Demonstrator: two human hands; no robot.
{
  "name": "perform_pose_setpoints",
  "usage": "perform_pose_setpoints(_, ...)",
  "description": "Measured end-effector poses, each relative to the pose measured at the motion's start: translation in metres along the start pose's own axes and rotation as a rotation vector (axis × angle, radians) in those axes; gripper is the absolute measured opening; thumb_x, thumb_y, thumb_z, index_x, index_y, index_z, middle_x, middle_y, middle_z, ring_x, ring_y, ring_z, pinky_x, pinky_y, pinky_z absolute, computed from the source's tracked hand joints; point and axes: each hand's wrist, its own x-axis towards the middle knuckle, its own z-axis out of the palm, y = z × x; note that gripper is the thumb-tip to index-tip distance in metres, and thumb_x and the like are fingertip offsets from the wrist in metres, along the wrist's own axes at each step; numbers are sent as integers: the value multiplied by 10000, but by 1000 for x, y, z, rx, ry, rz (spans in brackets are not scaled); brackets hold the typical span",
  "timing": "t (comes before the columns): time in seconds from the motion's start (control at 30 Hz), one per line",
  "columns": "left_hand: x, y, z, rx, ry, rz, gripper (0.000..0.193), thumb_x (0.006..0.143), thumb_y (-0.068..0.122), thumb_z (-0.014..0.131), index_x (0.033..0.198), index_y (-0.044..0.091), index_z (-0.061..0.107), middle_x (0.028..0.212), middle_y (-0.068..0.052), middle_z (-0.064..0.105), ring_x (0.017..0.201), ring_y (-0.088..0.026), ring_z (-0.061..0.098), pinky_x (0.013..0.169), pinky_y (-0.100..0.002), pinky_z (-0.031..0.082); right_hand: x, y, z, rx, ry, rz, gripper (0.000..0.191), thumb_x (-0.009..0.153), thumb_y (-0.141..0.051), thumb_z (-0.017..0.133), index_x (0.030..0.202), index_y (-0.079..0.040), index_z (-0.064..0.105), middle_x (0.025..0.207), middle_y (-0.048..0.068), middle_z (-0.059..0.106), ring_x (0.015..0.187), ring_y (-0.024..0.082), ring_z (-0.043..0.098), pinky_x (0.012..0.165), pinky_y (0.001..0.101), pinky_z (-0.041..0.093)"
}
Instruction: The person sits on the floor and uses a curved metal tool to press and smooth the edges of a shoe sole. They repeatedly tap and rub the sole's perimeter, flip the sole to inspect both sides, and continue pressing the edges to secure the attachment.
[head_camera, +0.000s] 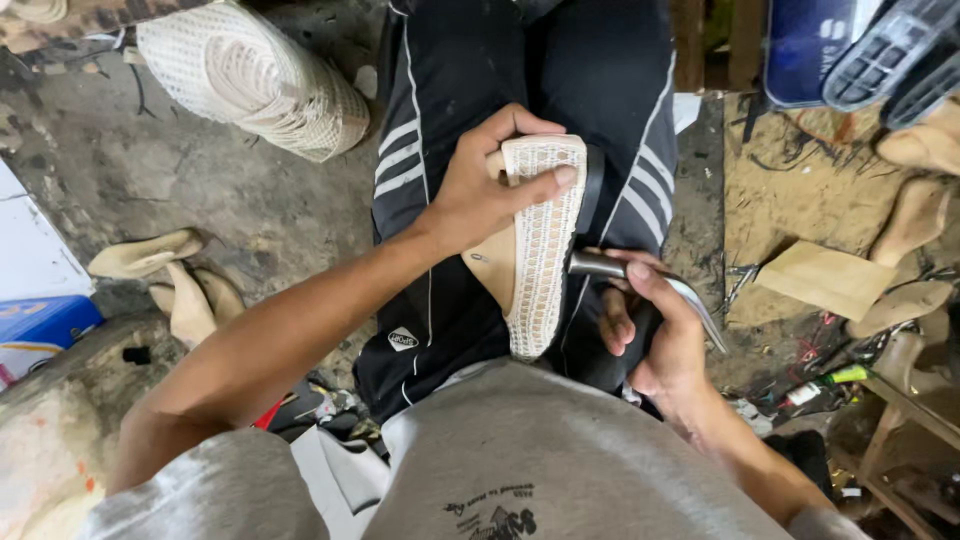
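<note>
Shoe (540, 250) | light, stiff over its form, soft mesh | our left hand (480, 190) clamps the toe | our right hand (660, 330) fists the pincers (640, 280)

Pliers' tip (580, 263) behind the shoe (540, 250)

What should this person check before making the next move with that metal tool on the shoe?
1. Left hand grips the shoe firmly: ok, thumb and fingers wrap its top.
2. Shoe is braced on the lap: ok, it rests on the black trousers.
3. Right hand holds the metal tool securely: ok.
4. Tool tip meets the shoe's edge: ok, it touches the right side.
5. Left fingers are clear of the tool tip: ok, they sit higher up.
6. Tool tip's condition: cannot tell.
</note>
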Motion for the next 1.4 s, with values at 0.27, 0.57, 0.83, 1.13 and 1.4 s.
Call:
perform_pose_setpoints(0.27,-1,-5,-2,-9,-12,47,311,954,62,811,1198,34,621,1123,-45,715,1057,-85,690,917,-271,608,4,-7,-6,-244,5,-85,279,934,-148,694,1140,40,714,1071,184,772,511,111,593,431,242,490)
perform_pose_setpoints(0.57,3,-8,-2,-51,16,61,314,938,39,812,1192,42,627,1123,-27,711,1059,-83,676,907,-273,603,1,-5,32,-442,62,-341,304,963,-172,672,1178,43,685,980,155,742,501,108,576,443,259,497)
perform_pose_setpoints(0.83,3,-11,-8,-124,-13,30,310,933,60,762,1201,30,610,1131,-33,707,1089,-97,688,950,-273,604,20,-14,-3,-755,-19,-335,337,946,-122,671,1203,95,665,1169,231,747,500,141,560,459,279,477)
perform_pose_setpoints(1.13,6,-10,-7,-33,-65,-146,241,933,99,785,1142,7,710,1047,-55,755,968,-106,725,866,-274,611,37,5,-79,-131,-275,-172,345,1013,-146,594,1271,83,608,1292,290,659,579,147,521,506,293,481)
perform_pose_setpoints(1.4,7,2,0,-59,-44,-195,283,912,110,793,1153,3,688,1019,-56,768,946,-101,751,835,-258,637,20,11,-41,-355,-152,-320,348,1010,-136,627,1275,88,613,1092,252,700,548,146,539,482,294,490)
